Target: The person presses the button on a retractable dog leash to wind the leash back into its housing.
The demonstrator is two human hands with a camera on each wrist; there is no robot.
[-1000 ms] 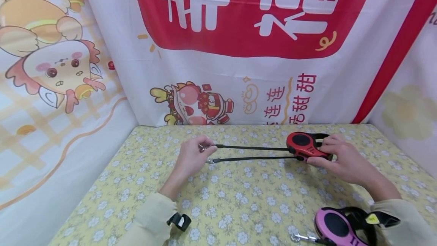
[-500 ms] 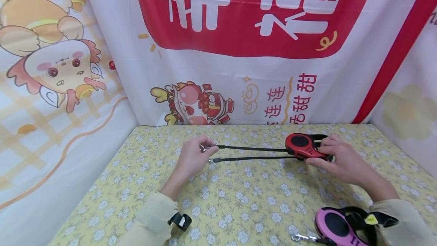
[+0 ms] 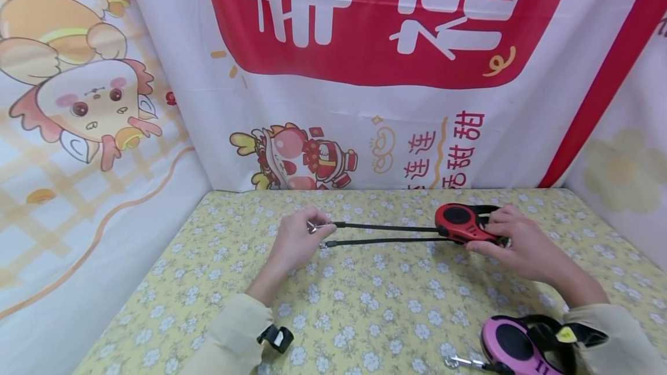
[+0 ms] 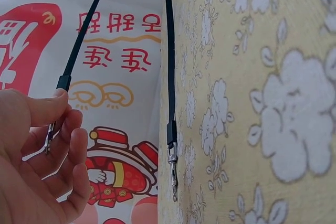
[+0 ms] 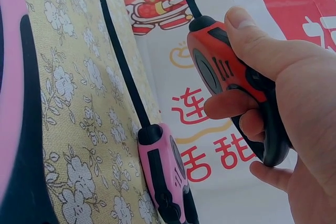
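My right hand [image 3: 526,246] grips a red and black retractable dog leash [image 3: 454,214] by its handle, held above the table. Its black strap [image 3: 391,228] runs taut to the left. At that end my left hand [image 3: 296,240] pinches the metal clip [image 4: 51,132] between thumb and fingers. Below lies a pink retractable leash [image 5: 157,158], mostly hidden by the red one in the head view. The pink leash's own strap [image 3: 385,241] stretches out roughly parallel, ending in a metal clip [image 4: 172,156] on the cloth near my left hand.
Another pink leash [image 3: 513,340] lies at the front right beside my right sleeve, its clip [image 3: 461,361] pointing left. A yellow floral cloth [image 3: 359,305] covers the table. Printed fabric hangings [image 3: 365,97] close off the back and sides.
The red leash has shifted very slightly left and down. The clip shows a little more between my left fingers; both hands otherwise stay nearly still.
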